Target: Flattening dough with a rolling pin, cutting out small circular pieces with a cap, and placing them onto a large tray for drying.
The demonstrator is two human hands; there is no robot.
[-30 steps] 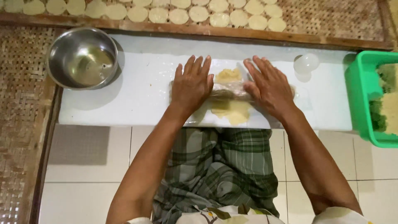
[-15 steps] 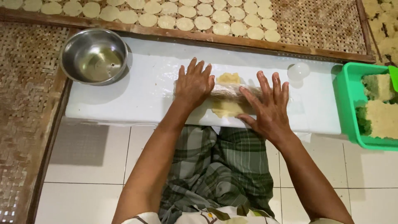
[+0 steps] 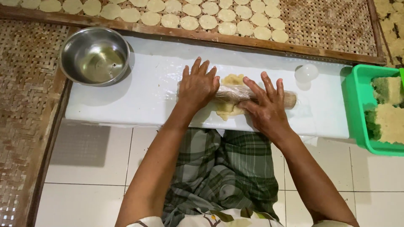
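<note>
A plastic-wrapped rolling pin [image 3: 235, 95] lies across a flattened piece of pale yellow dough [image 3: 230, 80] on a white board [image 3: 139, 96]. My left hand [image 3: 198, 86] presses flat on the pin's left end, fingers spread. My right hand [image 3: 265, 105] lies flat on the pin's right part, fingers spread, with the pin's brown end [image 3: 290, 99] showing past it. Dough shows above and below the pin between my hands.
A steel bowl [image 3: 94, 56] with a little liquid sits at the board's left end. A small clear cup [image 3: 306, 73] stands right of my hands. A green basket [image 3: 357, 113] holds dough blocks [image 3: 389, 120]. Several round dough discs [image 3: 189, 21] lie on a woven tray behind.
Both hands have stayed flat on the pin and shifted a little over the dough, the right hand sliding nearer to me. The camera view has drifted so the board sits further right.
</note>
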